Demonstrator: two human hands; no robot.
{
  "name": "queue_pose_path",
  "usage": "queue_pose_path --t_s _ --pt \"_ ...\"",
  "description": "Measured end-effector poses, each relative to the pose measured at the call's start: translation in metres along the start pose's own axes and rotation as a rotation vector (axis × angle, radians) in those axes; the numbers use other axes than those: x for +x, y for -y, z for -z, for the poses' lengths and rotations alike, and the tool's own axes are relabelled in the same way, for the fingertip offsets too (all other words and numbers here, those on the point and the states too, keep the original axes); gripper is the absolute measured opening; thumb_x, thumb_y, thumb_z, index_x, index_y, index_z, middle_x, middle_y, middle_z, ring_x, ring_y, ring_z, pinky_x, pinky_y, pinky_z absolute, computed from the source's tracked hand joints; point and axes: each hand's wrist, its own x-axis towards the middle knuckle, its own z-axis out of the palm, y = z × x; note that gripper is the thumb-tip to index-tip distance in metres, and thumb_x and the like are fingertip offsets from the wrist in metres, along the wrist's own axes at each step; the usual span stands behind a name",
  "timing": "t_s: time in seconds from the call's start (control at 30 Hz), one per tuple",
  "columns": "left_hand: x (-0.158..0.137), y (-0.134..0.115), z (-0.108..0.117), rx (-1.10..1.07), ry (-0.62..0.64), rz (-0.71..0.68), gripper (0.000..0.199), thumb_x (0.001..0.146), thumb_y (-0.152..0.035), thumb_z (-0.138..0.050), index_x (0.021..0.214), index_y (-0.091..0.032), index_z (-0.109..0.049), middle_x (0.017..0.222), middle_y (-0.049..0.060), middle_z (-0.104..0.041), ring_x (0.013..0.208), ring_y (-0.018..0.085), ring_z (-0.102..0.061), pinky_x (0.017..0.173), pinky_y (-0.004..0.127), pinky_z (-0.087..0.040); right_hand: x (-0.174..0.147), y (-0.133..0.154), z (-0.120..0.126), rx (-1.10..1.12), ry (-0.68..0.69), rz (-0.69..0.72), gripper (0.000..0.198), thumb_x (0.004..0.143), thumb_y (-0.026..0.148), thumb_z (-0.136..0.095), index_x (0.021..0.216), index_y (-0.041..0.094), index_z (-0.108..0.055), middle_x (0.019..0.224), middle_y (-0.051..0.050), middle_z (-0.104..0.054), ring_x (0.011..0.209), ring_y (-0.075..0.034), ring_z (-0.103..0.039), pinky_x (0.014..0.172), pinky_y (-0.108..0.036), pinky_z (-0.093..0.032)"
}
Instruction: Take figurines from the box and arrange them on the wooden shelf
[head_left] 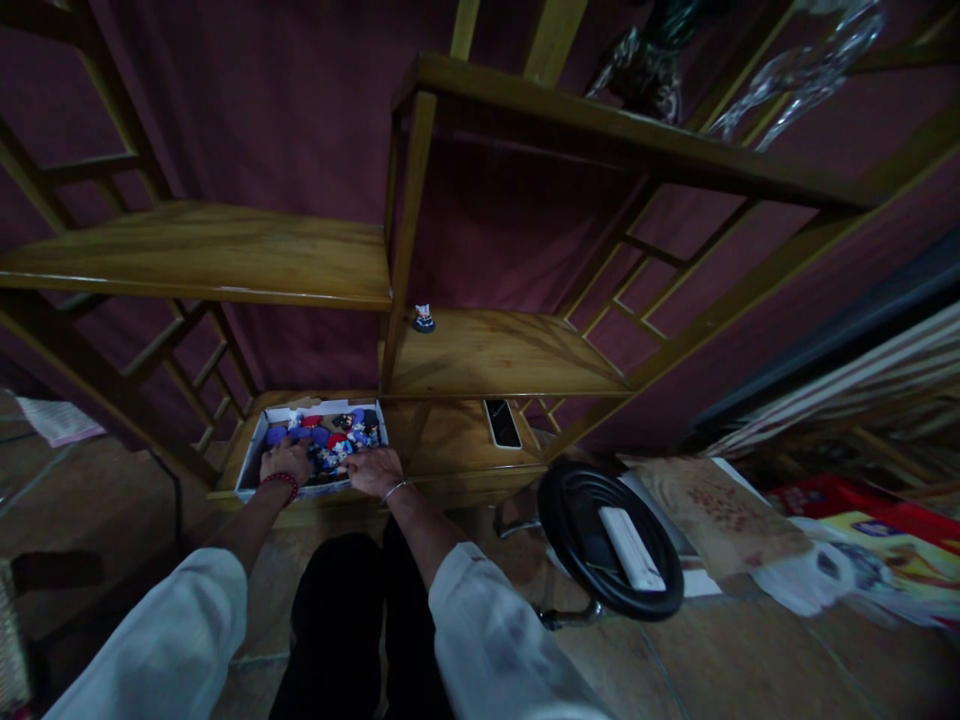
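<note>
A shallow white-edged box (pixel 249 462) sits on the lowest wooden shelf, filled with small figurines (pixel 330 456) in blue, white, red and purple. Over the left side of the box, my left hand (pixel 287 462) reaches in with its fingers stretched out on the figurines; a red bead bracelet is on that wrist. My right hand (pixel 375 470) comes over the front right edge, its fingers bent and close together among the figurines. What those fingers hold, if anything, is too small and dim to tell. One small figurine (pixel 424 319) stands on the shelf above, to the right.
A phone (pixel 502 424) lies on the bottom shelf, right of the box. A black round stool (pixel 551 520) with a white narrow box (pixel 631 549) on it stands at the right. Beyond it are cardboard (pixel 720 510) and plastic bags (pixel 810 570). Shelf posts (pixel 409 240) rise above.
</note>
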Motion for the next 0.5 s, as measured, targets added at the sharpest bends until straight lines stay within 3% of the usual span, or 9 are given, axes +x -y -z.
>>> queue_pose_path --t_s 0.33,0.5 --pt "-0.003 -0.009 0.006 0.08 -0.023 -0.008 0.043 0.081 -0.017 -0.03 0.113 -0.022 -0.058 0.114 0.014 -0.055 0.106 0.028 -0.05 0.086 0.041 -0.033 0.001 0.0 -0.002 -0.016 0.014 -0.008 0.034 0.085 0.035 -0.031 0.102 0.035 -0.061 0.11 0.005 -0.061 0.101 -0.013 -0.054 0.086 -0.03 -0.04" --pt "-0.004 -0.012 0.012 0.121 -0.023 -0.079 0.042 0.083 -0.018 -0.027 0.104 -0.018 -0.063 0.11 0.014 -0.057 0.1 0.027 -0.053 0.086 0.041 -0.034 0.002 0.0 -0.002 -0.005 0.014 -0.014 0.034 0.085 0.036 -0.031 0.102 0.035 -0.061 0.11 0.004 -0.061 0.102 -0.014 -0.053 0.087 -0.031 -0.039"
